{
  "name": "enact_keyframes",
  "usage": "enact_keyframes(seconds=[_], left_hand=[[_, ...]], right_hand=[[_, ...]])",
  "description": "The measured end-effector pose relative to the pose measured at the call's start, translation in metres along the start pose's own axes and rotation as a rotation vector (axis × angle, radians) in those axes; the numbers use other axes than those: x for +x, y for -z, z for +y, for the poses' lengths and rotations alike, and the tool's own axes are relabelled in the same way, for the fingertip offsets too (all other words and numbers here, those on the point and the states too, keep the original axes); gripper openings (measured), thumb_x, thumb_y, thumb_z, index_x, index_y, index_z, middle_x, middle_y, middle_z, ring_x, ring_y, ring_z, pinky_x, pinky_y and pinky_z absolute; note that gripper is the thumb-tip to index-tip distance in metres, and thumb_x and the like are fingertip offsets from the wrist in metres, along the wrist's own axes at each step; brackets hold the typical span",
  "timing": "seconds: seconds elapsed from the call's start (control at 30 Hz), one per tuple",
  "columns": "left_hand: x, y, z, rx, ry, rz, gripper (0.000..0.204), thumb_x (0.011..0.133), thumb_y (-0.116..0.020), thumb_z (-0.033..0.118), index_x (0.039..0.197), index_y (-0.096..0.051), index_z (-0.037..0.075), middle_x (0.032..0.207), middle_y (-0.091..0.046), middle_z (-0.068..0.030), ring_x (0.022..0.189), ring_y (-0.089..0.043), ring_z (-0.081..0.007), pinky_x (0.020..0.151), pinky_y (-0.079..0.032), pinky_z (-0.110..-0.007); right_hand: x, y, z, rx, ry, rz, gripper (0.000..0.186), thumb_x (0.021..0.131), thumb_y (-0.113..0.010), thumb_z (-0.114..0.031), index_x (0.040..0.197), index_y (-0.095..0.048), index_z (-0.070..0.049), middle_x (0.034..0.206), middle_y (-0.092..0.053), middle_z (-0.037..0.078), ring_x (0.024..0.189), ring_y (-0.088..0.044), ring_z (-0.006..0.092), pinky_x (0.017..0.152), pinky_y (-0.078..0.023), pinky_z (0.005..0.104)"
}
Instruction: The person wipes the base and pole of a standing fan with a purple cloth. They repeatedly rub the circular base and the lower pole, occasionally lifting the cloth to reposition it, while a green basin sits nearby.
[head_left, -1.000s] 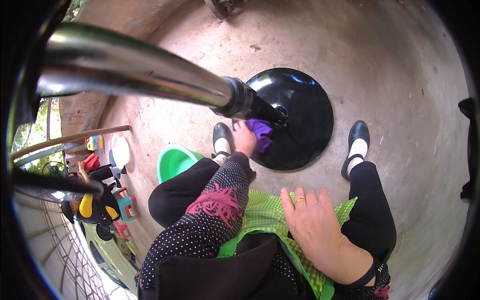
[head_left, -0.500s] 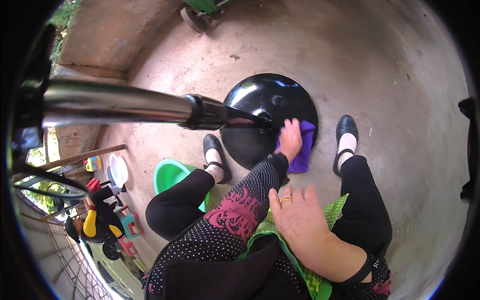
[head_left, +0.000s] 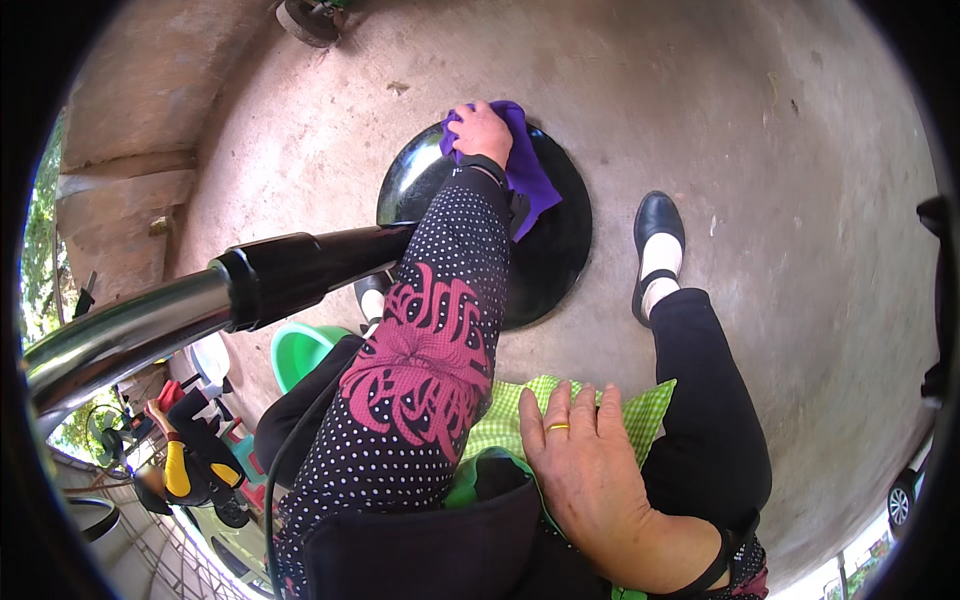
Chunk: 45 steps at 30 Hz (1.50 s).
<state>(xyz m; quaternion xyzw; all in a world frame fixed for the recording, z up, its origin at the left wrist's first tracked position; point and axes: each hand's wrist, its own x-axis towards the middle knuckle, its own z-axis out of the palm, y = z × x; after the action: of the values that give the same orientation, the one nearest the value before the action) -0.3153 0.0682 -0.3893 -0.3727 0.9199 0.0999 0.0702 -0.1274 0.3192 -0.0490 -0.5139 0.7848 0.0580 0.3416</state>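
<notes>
The purple cloth (head_left: 532,180) shifts from four to twelve o'clock on the black base (head_left: 552,270), held by the left hand (head_left: 482,133); likely soft, light, best gripped mid-cloth. The right hand (head_left: 585,455) lies flat.

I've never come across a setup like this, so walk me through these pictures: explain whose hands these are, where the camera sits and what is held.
There is no machine here: these are a person's own bare hands. The view comes from a wide fisheye camera on the person's head, looking down, so straight edges bend near the rim. The left hand holds a purple cloth against a glossy black disc on the floor. A black and silver pole slants across the left; the sleeve hides its lower end. The right hand lies on green checked fabric on the lap, holding nothing visible. A green basin sits beyond the left knee.
</notes>
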Motion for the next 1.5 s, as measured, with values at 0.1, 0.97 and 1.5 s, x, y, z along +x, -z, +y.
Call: enact_keyframes(seconds=[0.1, 0.97, 1.5], left_hand=[[-0.015, -0.012, 0.007, -0.024, -0.055, -0.059, 0.067, 0.085, -0.069, 0.044, 0.139, -0.049, 0.011, 0.146, -0.038, -0.0182, 0.136, -0.033, -0.0524, 0.101, -0.035, -0.070], [-0.245, 0.022, -0.209, 0.384, -1.162, -0.458, 0.044, 0.096, -0.051, 0.027, 0.135, -0.051, 0.047, 0.161, -0.024, 0.0154, 0.154, -0.013, -0.0179, 0.109, -0.016, -0.079], [-0.004, 0.087, -0.233, 0.084, -1.140, -0.372, 0.041, 0.084, -0.070, 0.016, 0.124, -0.066, 0.013, 0.145, -0.049, -0.0161, 0.136, -0.044, -0.0373, 0.113, -0.036, -0.053]], right_hand=[[-0.001, -0.004, 0.000, -0.007, -0.026, 0.017, 0.053, 0.098, -0.044, -0.021, 0.147, -0.044, -0.002, 0.134, -0.056, 0.024, 0.120, -0.054, 0.0413, 0.108, -0.035, 0.0567], [0.029, 0.003, -0.035, -0.125, 0.075, 0.074, 0.065, 0.080, -0.071, -0.017, 0.141, -0.051, -0.004, 0.116, -0.065, 0.012, 0.104, -0.063, 0.0237, 0.095, -0.043, 0.0396], [0.029, 0.022, -0.028, -0.112, 0.089, -0.050, 0.054, 0.096, -0.049, -0.020, 0.147, -0.045, -0.004, 0.134, -0.059, 0.020, 0.118, -0.059, 0.0343, 0.107, -0.036, 0.0528]])
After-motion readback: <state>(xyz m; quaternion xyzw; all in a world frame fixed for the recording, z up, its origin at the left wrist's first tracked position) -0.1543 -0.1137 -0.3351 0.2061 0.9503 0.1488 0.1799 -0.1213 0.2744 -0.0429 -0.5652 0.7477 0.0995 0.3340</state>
